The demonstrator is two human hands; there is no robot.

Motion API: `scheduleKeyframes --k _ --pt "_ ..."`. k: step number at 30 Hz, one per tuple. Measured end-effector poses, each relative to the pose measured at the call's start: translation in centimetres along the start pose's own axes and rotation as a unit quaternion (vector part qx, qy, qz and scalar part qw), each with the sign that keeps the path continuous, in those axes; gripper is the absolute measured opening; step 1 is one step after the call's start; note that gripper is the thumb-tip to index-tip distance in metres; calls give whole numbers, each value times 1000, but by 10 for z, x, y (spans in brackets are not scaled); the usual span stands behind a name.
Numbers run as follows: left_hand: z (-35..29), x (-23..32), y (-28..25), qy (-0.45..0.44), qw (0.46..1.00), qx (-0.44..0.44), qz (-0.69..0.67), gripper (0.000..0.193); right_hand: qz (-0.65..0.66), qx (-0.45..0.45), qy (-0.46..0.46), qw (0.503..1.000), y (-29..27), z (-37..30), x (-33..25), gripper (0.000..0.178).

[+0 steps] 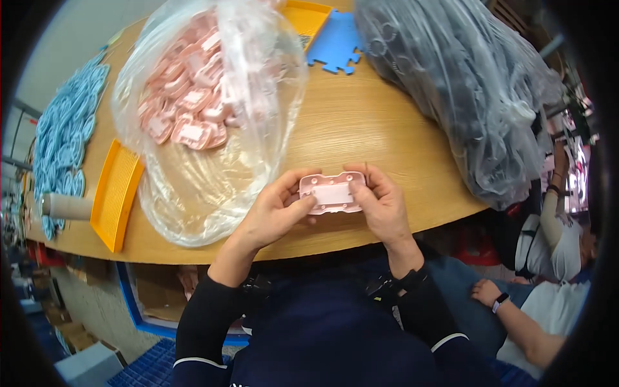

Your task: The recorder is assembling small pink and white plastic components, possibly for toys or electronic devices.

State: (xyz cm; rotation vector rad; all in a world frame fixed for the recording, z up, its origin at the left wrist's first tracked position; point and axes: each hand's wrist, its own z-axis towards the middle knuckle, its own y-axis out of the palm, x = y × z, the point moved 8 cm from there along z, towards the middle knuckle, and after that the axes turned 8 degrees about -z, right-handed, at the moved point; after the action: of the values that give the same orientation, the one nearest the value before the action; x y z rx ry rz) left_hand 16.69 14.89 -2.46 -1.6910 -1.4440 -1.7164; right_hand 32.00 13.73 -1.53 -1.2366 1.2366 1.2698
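Note:
Between my two hands is a pink plastic housing half [332, 193], its hollow inner side with small round posts facing up. My left hand [278, 205] pinches its left end, thumb on the inner face. My right hand [380, 201] grips the right end, its thumb pressed inside the top corner. The piece is held just over the near edge of the wooden table [361, 135]. Farther off, to the left, a clear plastic bag [193, 213] lies spread open with many similar pink housings [193, 97] heaped in it.
Left of the bag are a yellow tray [117, 197], a grey cylinder [68, 207] and a pile of light-blue looped pieces [68, 138]. A blue foam mat [336, 42] and another yellow tray [306, 19] lie at the back. A large grey-filled bag [464, 90] stands right; a co-worker's arm [516, 319] is nearby.

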Motion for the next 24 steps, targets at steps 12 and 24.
scheduleKeyframes --k 12,24 --pt "-8 -11 -28 41 981 84 -171 30 -25 -21 -1 999 24 12 -3 29" --pt "-53 47 -90 151 969 185 -64 34 -3 -75 -102 992 103 51 -32 27"
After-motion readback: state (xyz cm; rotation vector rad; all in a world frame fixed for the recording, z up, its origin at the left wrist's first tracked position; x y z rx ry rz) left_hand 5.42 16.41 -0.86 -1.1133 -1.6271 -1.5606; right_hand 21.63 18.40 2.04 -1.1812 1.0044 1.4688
